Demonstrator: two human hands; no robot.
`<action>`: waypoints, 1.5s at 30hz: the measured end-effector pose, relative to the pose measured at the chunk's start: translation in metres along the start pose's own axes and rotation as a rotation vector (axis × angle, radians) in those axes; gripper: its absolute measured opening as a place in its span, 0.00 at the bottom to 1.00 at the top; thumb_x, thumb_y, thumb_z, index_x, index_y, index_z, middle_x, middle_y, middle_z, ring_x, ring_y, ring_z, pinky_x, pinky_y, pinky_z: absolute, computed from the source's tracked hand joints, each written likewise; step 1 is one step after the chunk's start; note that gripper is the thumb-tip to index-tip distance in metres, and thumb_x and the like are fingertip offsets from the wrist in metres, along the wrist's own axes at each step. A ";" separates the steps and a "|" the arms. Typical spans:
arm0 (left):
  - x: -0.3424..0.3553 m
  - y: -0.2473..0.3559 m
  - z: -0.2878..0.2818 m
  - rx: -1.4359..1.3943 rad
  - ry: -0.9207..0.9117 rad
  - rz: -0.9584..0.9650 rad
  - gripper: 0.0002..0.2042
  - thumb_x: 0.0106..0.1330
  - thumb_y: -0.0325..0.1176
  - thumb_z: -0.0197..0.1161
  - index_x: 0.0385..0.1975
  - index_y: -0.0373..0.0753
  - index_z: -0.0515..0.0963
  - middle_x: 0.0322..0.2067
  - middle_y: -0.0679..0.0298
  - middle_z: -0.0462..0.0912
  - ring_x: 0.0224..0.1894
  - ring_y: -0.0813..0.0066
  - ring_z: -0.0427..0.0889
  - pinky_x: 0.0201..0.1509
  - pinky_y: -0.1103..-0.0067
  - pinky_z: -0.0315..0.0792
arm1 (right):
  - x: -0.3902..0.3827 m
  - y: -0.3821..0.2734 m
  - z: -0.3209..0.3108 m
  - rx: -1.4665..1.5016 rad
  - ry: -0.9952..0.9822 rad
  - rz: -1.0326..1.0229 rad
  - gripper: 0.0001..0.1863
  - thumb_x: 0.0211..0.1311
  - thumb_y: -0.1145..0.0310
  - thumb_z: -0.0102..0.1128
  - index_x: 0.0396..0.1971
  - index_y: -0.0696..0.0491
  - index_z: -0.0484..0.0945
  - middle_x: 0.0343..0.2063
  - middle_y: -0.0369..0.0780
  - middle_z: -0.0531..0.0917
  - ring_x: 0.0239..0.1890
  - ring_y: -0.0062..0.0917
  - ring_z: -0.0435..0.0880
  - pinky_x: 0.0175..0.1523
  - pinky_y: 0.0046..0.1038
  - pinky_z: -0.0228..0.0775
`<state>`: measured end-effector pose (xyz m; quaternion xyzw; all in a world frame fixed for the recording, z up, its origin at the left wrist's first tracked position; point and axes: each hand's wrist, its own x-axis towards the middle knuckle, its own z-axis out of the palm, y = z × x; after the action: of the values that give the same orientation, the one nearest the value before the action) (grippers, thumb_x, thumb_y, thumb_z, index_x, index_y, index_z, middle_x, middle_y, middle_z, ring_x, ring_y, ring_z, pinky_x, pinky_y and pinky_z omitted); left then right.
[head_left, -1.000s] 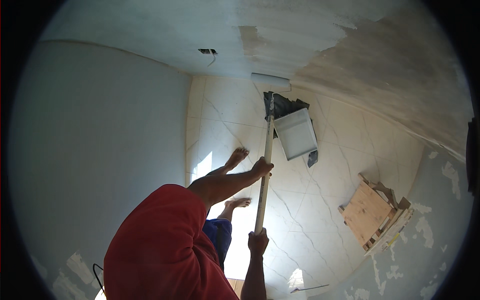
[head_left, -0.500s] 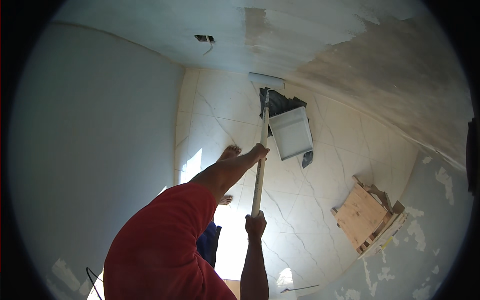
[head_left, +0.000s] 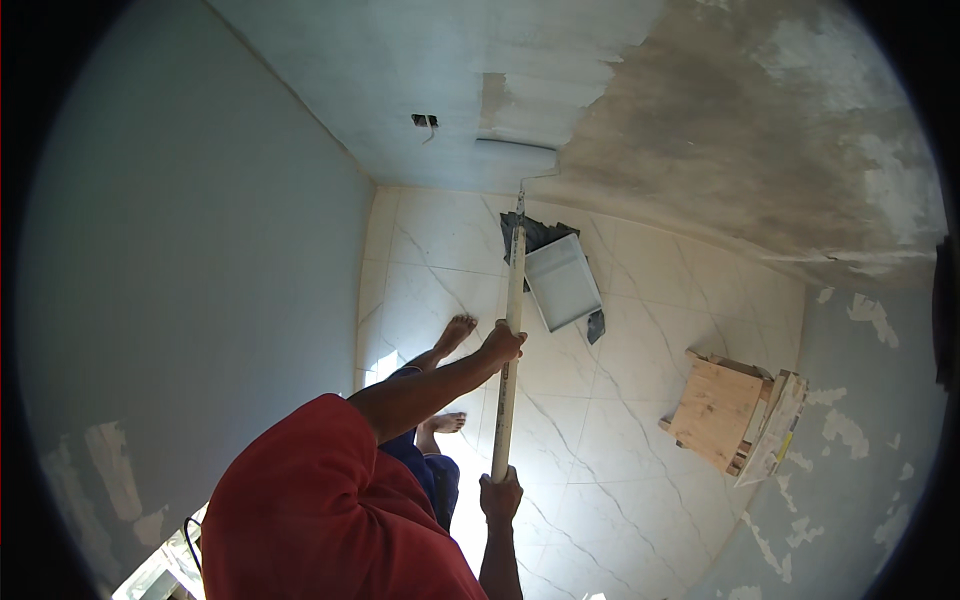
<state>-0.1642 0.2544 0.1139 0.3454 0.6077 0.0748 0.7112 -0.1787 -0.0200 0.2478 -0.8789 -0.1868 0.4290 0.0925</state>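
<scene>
Both of my hands are wrapped round a long white pole (head_left: pixel 508 400) with a paint roller (head_left: pixel 516 155) at its far end. My left hand (head_left: pixel 504 343) is closed on the pole about halfway along. Lower down, my right hand (head_left: pixel 501 495) grips it near the end closest to me. The pale roller lies against the wall (head_left: pixel 600 120) above the floor line, or very close to it. Under the pole's far part sits a light grey paint tray (head_left: pixel 563 285), resting on crumpled dark sheeting (head_left: pixel 545 232).
An upturned wooden stool or crate (head_left: pixel 718 410) stands at the right, with a flat board leaning on it. An electrical box (head_left: pixel 424 121) with a loose wire opens in the far wall. The floor (head_left: pixel 640 430) is white tile; the right wall (head_left: pixel 860 400) has white patches.
The roller has gone from near the floor, by the tray, up to the far wall. My hands still grip the pole, and the whole view has shifted.
</scene>
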 end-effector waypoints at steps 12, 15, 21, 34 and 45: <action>-0.191 0.069 -0.036 0.033 -0.054 0.403 0.22 0.69 0.34 0.60 0.54 0.29 0.59 0.31 0.61 0.75 0.24 0.75 0.80 0.25 0.78 0.75 | -0.121 0.002 -0.011 0.091 0.114 -0.176 0.21 0.52 0.62 0.68 0.40 0.61 0.73 0.25 0.52 0.83 0.30 0.47 0.84 0.37 0.42 0.75; -0.194 0.069 -0.042 -0.010 -0.092 0.379 0.23 0.68 0.34 0.60 0.55 0.29 0.59 0.31 0.61 0.76 0.24 0.76 0.81 0.26 0.78 0.75 | -0.123 0.007 -0.007 0.176 0.050 -0.162 0.23 0.54 0.62 0.69 0.42 0.62 0.74 0.25 0.52 0.82 0.29 0.47 0.84 0.36 0.41 0.75; -0.155 0.058 -0.050 0.090 -0.127 0.345 0.22 0.68 0.34 0.60 0.54 0.30 0.59 0.31 0.60 0.77 0.24 0.74 0.81 0.26 0.76 0.75 | -0.104 -0.002 0.004 0.070 -0.091 -0.023 0.27 0.58 0.54 0.62 0.49 0.60 0.72 0.36 0.57 0.83 0.41 0.52 0.84 0.46 0.45 0.75; 0.016 -0.006 -0.045 0.102 -0.067 -0.037 0.21 0.67 0.32 0.60 0.50 0.31 0.57 0.31 0.58 0.77 0.23 0.72 0.81 0.22 0.77 0.76 | 0.005 -0.034 0.031 0.020 -0.207 0.146 0.20 0.55 0.60 0.65 0.42 0.59 0.74 0.30 0.53 0.84 0.36 0.49 0.85 0.41 0.44 0.75; 0.271 -0.139 -0.101 0.568 -0.043 0.232 0.16 0.66 0.34 0.63 0.45 0.28 0.68 0.32 0.57 0.79 0.22 0.69 0.83 0.25 0.74 0.80 | 0.153 -0.107 0.071 0.038 -0.227 0.103 0.20 0.50 0.65 0.65 0.41 0.60 0.74 0.33 0.55 0.83 0.39 0.50 0.84 0.46 0.43 0.75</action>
<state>-0.2324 0.3331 -0.1899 0.5989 0.5457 -0.0248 0.5856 -0.1751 0.1401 0.1289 -0.8313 -0.1426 0.5332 0.0652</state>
